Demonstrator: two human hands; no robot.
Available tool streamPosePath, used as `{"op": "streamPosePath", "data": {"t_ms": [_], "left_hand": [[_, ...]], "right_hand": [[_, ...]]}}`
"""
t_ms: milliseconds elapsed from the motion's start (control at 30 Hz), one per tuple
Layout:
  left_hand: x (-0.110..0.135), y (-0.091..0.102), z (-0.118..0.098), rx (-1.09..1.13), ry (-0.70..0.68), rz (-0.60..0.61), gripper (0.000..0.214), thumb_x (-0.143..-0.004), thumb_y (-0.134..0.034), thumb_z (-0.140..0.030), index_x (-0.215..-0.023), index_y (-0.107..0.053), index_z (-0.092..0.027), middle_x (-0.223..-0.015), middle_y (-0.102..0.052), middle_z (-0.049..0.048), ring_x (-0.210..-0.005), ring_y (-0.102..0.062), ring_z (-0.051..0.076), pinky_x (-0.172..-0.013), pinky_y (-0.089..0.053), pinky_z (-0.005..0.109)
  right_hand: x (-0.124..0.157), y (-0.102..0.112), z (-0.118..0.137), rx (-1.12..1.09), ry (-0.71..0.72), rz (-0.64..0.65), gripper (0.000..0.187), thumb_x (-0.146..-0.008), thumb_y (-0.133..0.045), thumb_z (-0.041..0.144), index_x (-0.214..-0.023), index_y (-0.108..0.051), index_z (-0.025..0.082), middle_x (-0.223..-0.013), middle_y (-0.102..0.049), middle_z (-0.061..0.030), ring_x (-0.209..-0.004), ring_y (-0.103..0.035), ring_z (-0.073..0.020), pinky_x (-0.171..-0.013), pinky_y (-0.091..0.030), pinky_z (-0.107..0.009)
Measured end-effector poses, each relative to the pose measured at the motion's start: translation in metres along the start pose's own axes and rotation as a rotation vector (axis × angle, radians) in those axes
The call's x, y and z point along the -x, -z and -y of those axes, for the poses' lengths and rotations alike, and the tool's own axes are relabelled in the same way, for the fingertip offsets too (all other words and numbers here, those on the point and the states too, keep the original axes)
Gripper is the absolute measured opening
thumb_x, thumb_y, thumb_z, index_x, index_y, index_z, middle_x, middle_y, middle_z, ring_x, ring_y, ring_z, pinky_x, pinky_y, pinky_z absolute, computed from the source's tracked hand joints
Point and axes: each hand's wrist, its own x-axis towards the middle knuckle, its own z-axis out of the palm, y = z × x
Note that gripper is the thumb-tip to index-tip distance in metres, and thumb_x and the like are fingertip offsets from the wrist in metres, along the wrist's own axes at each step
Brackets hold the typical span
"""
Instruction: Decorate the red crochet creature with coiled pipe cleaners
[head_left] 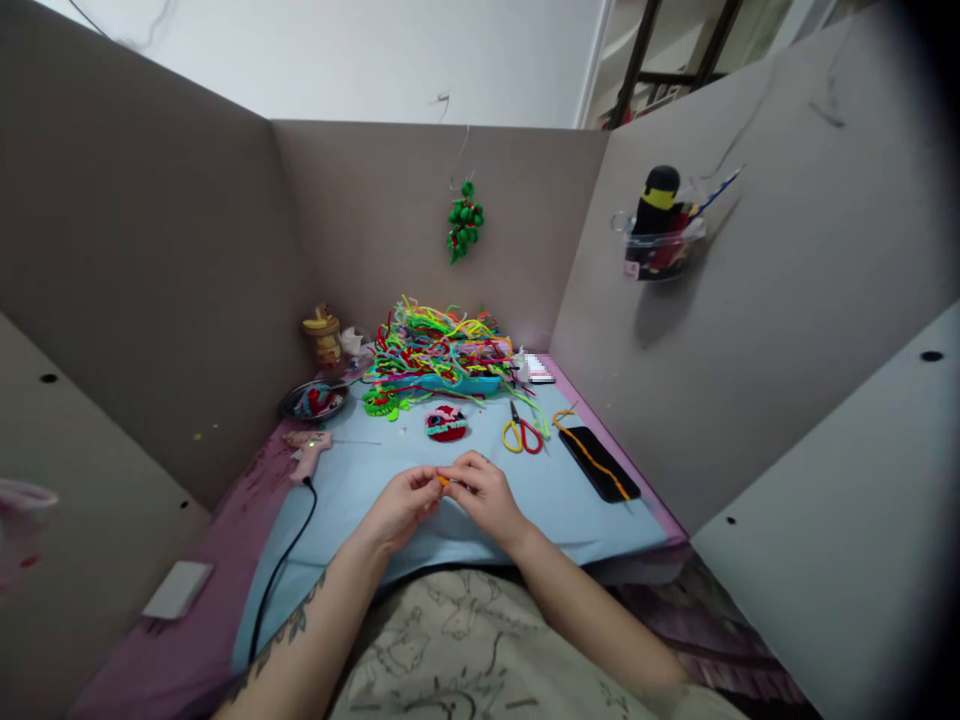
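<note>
Orange piece (444,481), pinched, both hands (406,503)

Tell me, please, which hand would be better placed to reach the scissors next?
Probably the right hand: the scissors lie beyond it to the right; the left hand is farther away. Both hands hold a small orange piece, which the right would release first.

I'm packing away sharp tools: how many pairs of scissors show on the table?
1. The red-and-yellow scissors lie beyond the right hand, between the red piece and the black phone. Others could be hidden under the colorful pile.
</note>
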Motion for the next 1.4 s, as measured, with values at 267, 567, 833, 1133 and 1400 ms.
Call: {"op": "streamPosePath", "data": {"t_ms": [267,567,833,1133,1400], "left_hand": [[-0.002,0.004,0.010,0.080,0.052,-0.007,0.042,-0.060,-0.083,-0.038,-0.088,-0.064,-0.013,-0.069,-0.056,-0.0011,-0.055,-0.047,0.005,-0.052,-0.036,0.017],[0.000,0.002,0.005,-0.066,-0.019,-0.022,0.029,-0.066,-0.077,-0.035,-0.080,-0.069,-0.010,-0.065,-0.055,-0.0003,-0.055,-0.042,0.007,-0.053,-0.033,0.019],[0.004,-0.005,0.004,-0.206,-0.108,-0.023,0.022,-0.072,-0.068,-0.034,-0.075,-0.064,-0.013,-0.061,-0.051,-0.0032,-0.055,-0.040,0.008,-0.054,-0.032,0.021],[-0.001,0.004,0.014,-0.177,-0.057,-0.066,0.032,-0.064,-0.076,-0.037,-0.076,-0.062,-0.011,-0.064,-0.056,-0.0022,-0.055,-0.042,0.007,-0.053,-0.033,0.020],[-0.001,0.006,0.007,-0.224,-0.061,0.060,0.036,-0.060,-0.080,-0.030,-0.077,-0.051,-0.017,-0.056,-0.054,-0.0078,-0.049,-0.045,0.006,-0.050,-0.033,0.017]], "right_hand": [[0.001,-0.004,0.002,0.035,0.000,-0.003,0.014,-0.083,-0.058,0.015,-0.088,-0.070,0.020,-0.080,-0.060,-0.0031,-0.077,-0.058,-0.0156,-0.073,-0.049,-0.029],[0.006,-0.006,-0.001,0.013,-0.055,-0.083,0.016,-0.081,-0.063,0.021,-0.097,-0.068,0.019,-0.076,-0.058,-0.0016,-0.063,-0.053,-0.0124,-0.058,-0.046,-0.025],[0.007,-0.004,0.000,-0.033,-0.033,-0.093,0.008,-0.080,-0.066,0.022,-0.085,-0.071,0.019,-0.074,-0.057,-0.0012,-0.063,-0.052,-0.0120,-0.059,-0.045,-0.025],[0.010,-0.006,-0.008,-0.058,-0.060,-0.066,0.010,-0.081,-0.065,0.022,-0.086,-0.073,0.021,-0.077,-0.060,-0.0032,-0.069,-0.057,-0.0138,-0.063,-0.047,-0.026],[0.006,0.005,-0.004,-0.264,-0.161,0.133,0.010,-0.077,-0.070,0.029,-0.078,-0.072,0.019,-0.076,-0.062,-0.0031,-0.068,-0.057,-0.0140,-0.060,-0.045,-0.025]]}}
